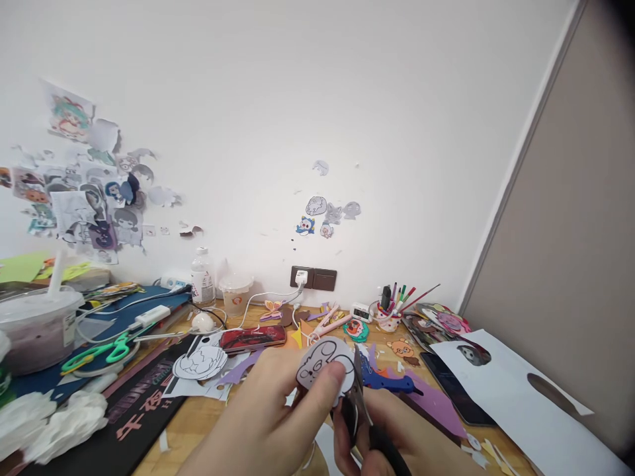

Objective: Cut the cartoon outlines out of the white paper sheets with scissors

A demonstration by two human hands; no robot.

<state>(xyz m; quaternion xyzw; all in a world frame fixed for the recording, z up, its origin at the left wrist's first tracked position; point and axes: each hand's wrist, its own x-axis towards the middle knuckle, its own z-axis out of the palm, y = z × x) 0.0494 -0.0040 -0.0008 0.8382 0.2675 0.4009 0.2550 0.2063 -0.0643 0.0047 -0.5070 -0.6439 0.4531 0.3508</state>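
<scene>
My left hand [278, 403] pinches a white paper cutout [317, 363] printed with a black-outlined cartoon animal, thumb pressed on its front. Black-handled scissors [389, 449] are gripped in my right hand [397, 423], low in the view. Their blades point up along the right edge of the cutout, touching or very close to it; whether they bite into the paper I cannot tell. Both hands are together above the wooden table [198, 423]. My left fingers behind the paper are hidden, and the scissor handles partly cover my right fingers.
A blue glue gun [391, 381] and purple paper [434, 403] lie behind my right hand. At right are a phone [451, 390] and cut white sheets [526, 403]. Leftward stand a lidded cup [37, 334], green scissors [99, 354], crumpled tissues [74, 426] and a stack of cutouts [201, 362].
</scene>
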